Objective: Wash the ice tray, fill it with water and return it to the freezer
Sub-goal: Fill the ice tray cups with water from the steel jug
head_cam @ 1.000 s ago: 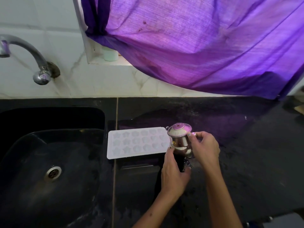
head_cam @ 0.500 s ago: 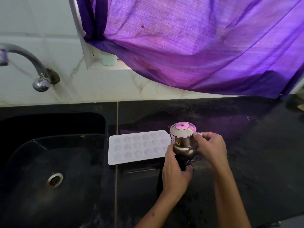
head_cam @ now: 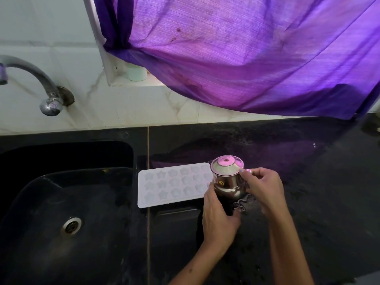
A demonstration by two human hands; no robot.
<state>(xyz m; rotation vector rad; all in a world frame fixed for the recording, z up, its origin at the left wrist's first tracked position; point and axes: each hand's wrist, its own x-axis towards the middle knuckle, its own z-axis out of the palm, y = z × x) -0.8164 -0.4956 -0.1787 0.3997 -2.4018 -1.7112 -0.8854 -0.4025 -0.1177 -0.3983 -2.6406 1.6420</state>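
— Where do we stand with the tray (head_cam: 174,185)?

— It lies flat on the counter (head_cam: 308,182), just right of the sink (head_cam: 67,192), its right end hidden behind the pot (head_cam: 227,177). We judge the filling step is in hand: we're holding a small steel pot with a lid beside it.

— How do we pour well?

— Take the lid off first, then tip slowly and low over the moulds, row by row, so the shallow cells don't overflow onto the counter.

— And our fingers?

— Our left hand (head_cam: 218,214) curls round the pot's lower body, steadying it. Our right hand (head_cam: 265,188) pinches something at the lid's rim with bent fingertips (head_cam: 243,171); whether that is a handle or the lid's edge, we cannot tell.
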